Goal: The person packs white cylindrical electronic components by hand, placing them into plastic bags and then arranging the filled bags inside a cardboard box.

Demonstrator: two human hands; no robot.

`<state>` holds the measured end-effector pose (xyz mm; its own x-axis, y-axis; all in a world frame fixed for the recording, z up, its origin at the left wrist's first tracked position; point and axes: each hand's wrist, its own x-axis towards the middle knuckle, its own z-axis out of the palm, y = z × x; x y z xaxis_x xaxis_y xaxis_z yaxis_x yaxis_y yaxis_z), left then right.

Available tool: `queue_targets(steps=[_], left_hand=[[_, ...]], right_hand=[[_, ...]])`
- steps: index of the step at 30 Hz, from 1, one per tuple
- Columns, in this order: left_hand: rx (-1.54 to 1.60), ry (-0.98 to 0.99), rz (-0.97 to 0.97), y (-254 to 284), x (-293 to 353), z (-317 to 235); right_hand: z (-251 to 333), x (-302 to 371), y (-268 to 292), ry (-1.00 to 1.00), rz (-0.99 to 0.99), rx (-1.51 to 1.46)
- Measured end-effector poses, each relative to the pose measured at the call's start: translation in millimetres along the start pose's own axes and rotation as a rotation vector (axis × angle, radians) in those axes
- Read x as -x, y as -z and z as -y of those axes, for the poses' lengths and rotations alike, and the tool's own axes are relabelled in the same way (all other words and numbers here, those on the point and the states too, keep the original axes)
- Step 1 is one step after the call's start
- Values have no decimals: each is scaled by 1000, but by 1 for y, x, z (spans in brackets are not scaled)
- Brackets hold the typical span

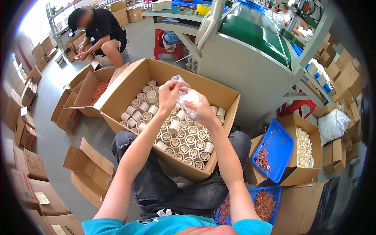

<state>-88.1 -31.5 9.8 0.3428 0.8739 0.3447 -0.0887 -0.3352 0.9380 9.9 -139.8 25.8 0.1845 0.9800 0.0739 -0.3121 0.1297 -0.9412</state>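
Above a large open cardboard box (219,92), both my hands are closed on a crumpled translucent plastic bag (191,97). My left hand (169,96) pinches its upper left side. My right hand (200,105) bunches the bag's body, and whether anything is inside it I cannot make out. Below them the box holds many off-white plastic cylinders (174,126) with spoked round ends. Most stand on end in a layer, while some lie on their sides on top. My forearms hide part of the pile.
On the right, a blue tray (288,141) of small red-wired parts leans on a carton of cream pieces (304,150). Another blue tray (270,192) lies lower. An open carton (88,172) stands at left. A co-worker (102,33) crouches beyond. A green conveyor (254,37) runs behind.
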Motion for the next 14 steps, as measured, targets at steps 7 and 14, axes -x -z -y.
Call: queue_targets(steps=[7,14], left_hand=[[-128,-155,103,-7,4,-4],[139,41,376,-6,12,-14]], right_hand=[[-8,-9,22,51,-84,16],[-7,-11,43,-92,73,-462]])
